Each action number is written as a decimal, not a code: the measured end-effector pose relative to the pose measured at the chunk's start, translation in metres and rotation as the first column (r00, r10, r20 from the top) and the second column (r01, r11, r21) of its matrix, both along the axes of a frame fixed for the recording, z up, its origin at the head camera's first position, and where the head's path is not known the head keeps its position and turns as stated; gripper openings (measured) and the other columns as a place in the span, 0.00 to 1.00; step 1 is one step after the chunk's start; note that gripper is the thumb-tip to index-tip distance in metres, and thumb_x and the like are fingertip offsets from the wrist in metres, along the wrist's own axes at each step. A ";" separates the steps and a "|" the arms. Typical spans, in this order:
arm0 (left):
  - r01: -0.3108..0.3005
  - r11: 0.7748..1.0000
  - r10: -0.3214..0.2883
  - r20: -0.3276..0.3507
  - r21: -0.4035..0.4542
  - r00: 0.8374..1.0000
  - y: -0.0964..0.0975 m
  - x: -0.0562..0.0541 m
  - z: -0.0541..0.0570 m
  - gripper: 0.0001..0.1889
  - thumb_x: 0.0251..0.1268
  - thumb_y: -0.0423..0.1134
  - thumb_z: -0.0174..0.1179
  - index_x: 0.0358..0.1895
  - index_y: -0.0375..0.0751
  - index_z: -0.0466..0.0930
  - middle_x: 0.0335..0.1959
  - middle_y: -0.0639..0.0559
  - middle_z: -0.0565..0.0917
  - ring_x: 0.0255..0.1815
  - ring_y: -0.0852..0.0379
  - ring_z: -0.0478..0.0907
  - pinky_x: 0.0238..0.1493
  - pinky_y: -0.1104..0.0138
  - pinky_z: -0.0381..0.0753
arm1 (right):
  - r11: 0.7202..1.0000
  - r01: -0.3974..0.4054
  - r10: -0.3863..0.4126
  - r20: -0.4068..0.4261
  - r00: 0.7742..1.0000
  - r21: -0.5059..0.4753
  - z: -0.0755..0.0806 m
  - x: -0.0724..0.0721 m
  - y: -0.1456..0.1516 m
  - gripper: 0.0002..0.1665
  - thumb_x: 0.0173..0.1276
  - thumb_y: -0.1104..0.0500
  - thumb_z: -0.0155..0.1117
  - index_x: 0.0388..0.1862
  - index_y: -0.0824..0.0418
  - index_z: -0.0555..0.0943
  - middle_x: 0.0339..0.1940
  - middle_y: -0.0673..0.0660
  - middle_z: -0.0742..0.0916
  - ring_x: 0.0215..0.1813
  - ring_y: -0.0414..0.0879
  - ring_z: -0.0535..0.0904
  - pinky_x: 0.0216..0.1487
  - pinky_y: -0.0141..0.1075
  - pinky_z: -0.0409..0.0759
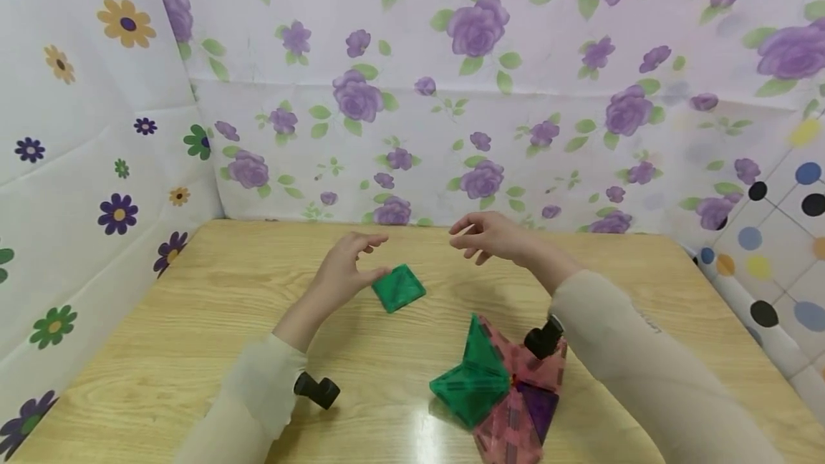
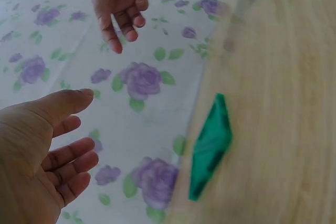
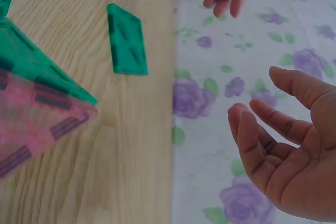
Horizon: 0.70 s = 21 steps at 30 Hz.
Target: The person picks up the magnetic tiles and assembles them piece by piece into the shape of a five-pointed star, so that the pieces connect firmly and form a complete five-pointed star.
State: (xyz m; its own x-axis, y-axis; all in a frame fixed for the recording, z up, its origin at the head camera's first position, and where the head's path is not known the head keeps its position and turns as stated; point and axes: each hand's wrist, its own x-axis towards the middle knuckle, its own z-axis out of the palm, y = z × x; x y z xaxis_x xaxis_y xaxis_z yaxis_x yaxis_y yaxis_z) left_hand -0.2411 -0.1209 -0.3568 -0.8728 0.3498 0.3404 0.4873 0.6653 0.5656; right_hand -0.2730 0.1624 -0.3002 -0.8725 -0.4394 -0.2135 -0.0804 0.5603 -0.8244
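Both hands hover above the table with nothing in them. My left hand (image 1: 344, 268) has its thumb and fingers loosely spread, close by a green square magnetic tile (image 1: 399, 288) that lies flat on the wood; its thumb overlaps the tile's edge in the head view. Farther right, my right hand (image 1: 493, 236) hangs with relaxed, slightly bent fingers. Below it, near the right forearm, sits a star-like build of magnetic tiles (image 1: 469, 389) in green, pink and purple. In the right wrist view the build's pink tile (image 3: 39, 114) and the green square tile (image 3: 127, 40) both show.
The wooden table (image 1: 193, 349) ends at a back wall hung with purple-rose cloth (image 1: 412, 127). Flower-printed cloth (image 1: 84, 163) covers the left side, and a dotted cloth (image 1: 773, 263) the right. A small black camera (image 1: 317, 389) is strapped to the left wrist, another (image 1: 544, 337) to the right.
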 end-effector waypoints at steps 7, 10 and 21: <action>0.031 0.966 -0.022 0.038 -0.255 0.999 -0.002 -0.009 -0.017 0.37 0.49 0.47 0.73 0.66 0.45 0.71 0.61 0.42 0.76 0.61 0.42 0.72 0.64 0.45 0.68 | 0.998 -0.019 0.020 -0.017 1.000 0.057 -0.014 -0.009 -0.028 0.20 0.70 0.58 0.60 0.57 0.65 0.75 0.41 0.60 0.83 0.37 0.46 0.80 0.42 0.42 0.85; 0.071 0.941 -0.039 0.100 -0.330 0.994 -0.003 -0.011 -0.022 0.41 0.47 0.51 0.74 0.68 0.49 0.69 0.64 0.43 0.73 0.66 0.42 0.68 0.67 0.43 0.63 | 0.994 -0.046 0.049 -0.021 0.999 0.103 -0.022 -0.010 -0.038 0.20 0.69 0.59 0.62 0.57 0.65 0.75 0.43 0.63 0.84 0.39 0.50 0.82 0.43 0.41 0.85; 0.161 0.906 -0.104 0.162 -0.392 0.981 -0.011 -0.022 -0.041 0.46 0.46 0.57 0.73 0.70 0.46 0.65 0.65 0.43 0.71 0.66 0.42 0.66 0.68 0.45 0.63 | 0.957 -0.099 0.108 -0.019 0.994 0.271 -0.051 -0.010 -0.065 0.23 0.66 0.61 0.64 0.59 0.66 0.75 0.45 0.64 0.86 0.43 0.56 0.85 0.43 0.40 0.84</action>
State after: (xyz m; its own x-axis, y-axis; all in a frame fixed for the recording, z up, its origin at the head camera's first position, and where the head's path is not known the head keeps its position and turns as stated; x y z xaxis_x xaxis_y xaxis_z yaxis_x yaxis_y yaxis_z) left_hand -0.2628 -0.1317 -0.3981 -0.8364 0.5473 0.0294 0.5249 0.7845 0.3303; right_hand -0.2830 0.0970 -0.3508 -0.8338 -0.4581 -0.3080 -0.1747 0.7483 -0.6399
